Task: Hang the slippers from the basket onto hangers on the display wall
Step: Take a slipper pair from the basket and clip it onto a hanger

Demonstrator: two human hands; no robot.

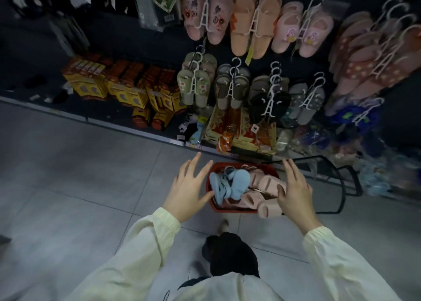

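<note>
The red basket [242, 165] sits on the grey tiled floor [68, 175], just in front of the bottom shelf of the display wall. In it lie blue slippers [238, 182] on the left and pink slippers [267, 183] on the right. One pink slipper pokes over the near right corner.

The left hand [189, 188] hangs over the basket's left edge with its fingers spread wide, holding nothing. Its thumb points toward the blue slippers, but I cannot tell whether it touches them. The right hand [295, 190] is spread the same way over the basket's right side, above the pink slippers, also holding nothing. Both arms wear cream sleeves [145, 243].

A black metal frame [340, 182] stands just right of the basket. Behind the basket, orange and yellow packets [239, 130] crowd the low shelf, with stacked yellow boxes [118, 86] further left. Above, the wall is thick with slipper pairs on white hangers [231, 88], in rows of pink, orange, green, grey and black. A dark trouser knee [227, 255] shows close below the basket.
</note>
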